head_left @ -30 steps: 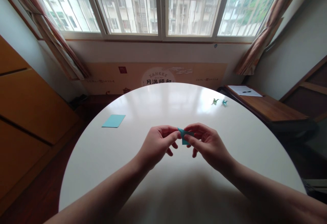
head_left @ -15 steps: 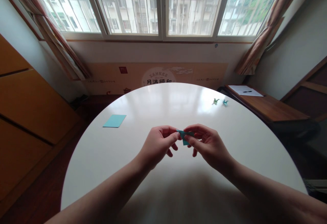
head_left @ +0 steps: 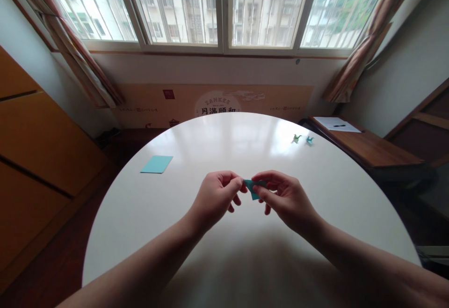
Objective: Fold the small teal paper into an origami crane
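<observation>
A small piece of folded teal origami paper (head_left: 251, 189) is held up between both hands, above the white round table (head_left: 140, 233). My left hand (head_left: 220, 194) pinches its left tip between thumb and forefinger. My right hand (head_left: 282, 194) grips the wider right part, thumb on the near face and forefinger along the top, hiding much of it. A pointed corner hangs below the right thumb. To the left on the tabletop lies a flat teal paper stack or sheet (head_left: 156, 164).
Two folded paper cranes, one green (head_left: 296, 138) and one blue (head_left: 309, 140), stand at the table's far right. Beyond that edge a wooden side table (head_left: 386, 149) bears a white paper (head_left: 333, 124) with a pen (head_left: 339, 125). Windows and a printed panel (head_left: 147, 102) are behind.
My left fingers have shifted slightly left along the paper's tip, showing a bit more of its edge. My right hand stays nearly still. The view has tilted very slightly.
</observation>
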Tool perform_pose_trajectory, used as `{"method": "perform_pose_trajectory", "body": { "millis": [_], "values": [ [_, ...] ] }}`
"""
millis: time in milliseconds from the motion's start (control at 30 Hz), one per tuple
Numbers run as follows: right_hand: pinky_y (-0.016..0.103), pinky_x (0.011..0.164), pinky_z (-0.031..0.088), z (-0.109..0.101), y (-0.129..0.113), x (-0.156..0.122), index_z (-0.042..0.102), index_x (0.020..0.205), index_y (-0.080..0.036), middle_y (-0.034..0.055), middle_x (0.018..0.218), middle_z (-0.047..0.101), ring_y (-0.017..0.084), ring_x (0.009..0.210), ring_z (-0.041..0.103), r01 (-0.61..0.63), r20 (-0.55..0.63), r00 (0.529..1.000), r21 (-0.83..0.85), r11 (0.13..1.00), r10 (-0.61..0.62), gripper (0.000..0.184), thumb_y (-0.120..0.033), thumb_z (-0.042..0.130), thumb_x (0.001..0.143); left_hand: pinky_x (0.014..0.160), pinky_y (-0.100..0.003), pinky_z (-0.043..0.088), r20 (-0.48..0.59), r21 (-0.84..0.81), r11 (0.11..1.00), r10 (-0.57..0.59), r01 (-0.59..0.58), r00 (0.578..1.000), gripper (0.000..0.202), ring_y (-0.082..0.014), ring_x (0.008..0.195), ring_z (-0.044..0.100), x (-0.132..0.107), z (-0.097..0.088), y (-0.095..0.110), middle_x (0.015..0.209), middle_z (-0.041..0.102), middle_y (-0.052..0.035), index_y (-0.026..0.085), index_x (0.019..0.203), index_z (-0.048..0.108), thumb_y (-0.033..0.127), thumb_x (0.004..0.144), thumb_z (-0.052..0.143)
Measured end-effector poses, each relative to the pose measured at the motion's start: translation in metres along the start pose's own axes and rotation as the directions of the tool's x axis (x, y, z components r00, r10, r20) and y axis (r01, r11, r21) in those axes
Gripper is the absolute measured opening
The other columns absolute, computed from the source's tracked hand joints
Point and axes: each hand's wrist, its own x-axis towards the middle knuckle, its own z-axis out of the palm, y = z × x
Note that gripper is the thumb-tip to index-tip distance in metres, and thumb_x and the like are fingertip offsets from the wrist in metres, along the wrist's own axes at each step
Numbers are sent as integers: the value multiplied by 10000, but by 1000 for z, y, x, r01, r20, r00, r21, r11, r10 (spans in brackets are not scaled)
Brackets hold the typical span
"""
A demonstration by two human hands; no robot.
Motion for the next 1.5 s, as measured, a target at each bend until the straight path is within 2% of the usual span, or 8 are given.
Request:
{"method": "perform_pose_trajectory", "body": {
  "millis": [133,267,767,933,1033,1167,1300,1500],
  "values": [
    [226,405,538,-1,0,-1,736,963,-173,68,811,706,179,676,630,-8,-2,1000,-5,1000,8,230,-352,765,822,386,-176,455,-26,27,999,26,-26,999,246,-128,560,604,0,-2,-1,746,689,-59,130,752,671,332,857,577],
    [240,409,545,-2,2,0,734,969,-174,74,808,707,191,681,638,-24,15,1000,-15,1000,24,258,-380,771,818,392,-186,454,4,72,995,68,-68,998,278,-153,572,618,-2,-3,-1,643,641,-34,134,808,690,404,852,637],
    [212,398,513,-2,1,1,717,967,-172,59,795,703,174,657,636,-11,37,999,-68,998,13,201,-313,740,825,416,-191,461,114,264,957,91,-119,989,239,-137,538,599,1,-18,4,623,640,-28,138,795,703,350,871,623],
    [217,398,512,-6,3,3,691,1007,-172,43,766,688,167,634,622,-30,39,999,-33,999,31,238,-324,736,829,407,-174,457,53,237,967,84,-94,995,196,-123,534,577,6,-25,13,611,622,-15,139,744,684,303,833,624],
    [218,407,517,-7,3,3,679,1043,-174,44,786,685,172,659,625,-29,43,999,-19,999,30,271,-336,734,832,406,-179,457,23,217,969,115,-117,993,261,-134,558,589,6,-27,12,639,630,-26,137,776,683,378,858,624],
    [222,427,516,-3,2,1,669,1067,-183,33,783,685,161,643,621,-23,61,998,12,1000,22,289,-348,741,841,415,-197,463,137,203,973,82,-109,987,361,-140,549,585,3,-20,5,647,637,-33,133,858,701,490,864,645],
    [226,450,510,0,2,-1,662,1080,-189,29,783,696,146,616,611,0,88,996,34,999,-3,324,-384,761,841,411,-191,456,197,154,984,56,-87,979,308,-140,554,584,-1,-9,0,624,616,-27,130,801,692,427,866,638],
    [229,433,509,-5,3,2,648,1113,-190,45,827,710,165,650,625,10,36,999,31,999,-11,337,-369,750,846,396,-181,451,115,117,988,91,-105,989,250,-128,543,581,1,-11,5,651,646,-39,123,788,705,342,866,612]
  ]
}}
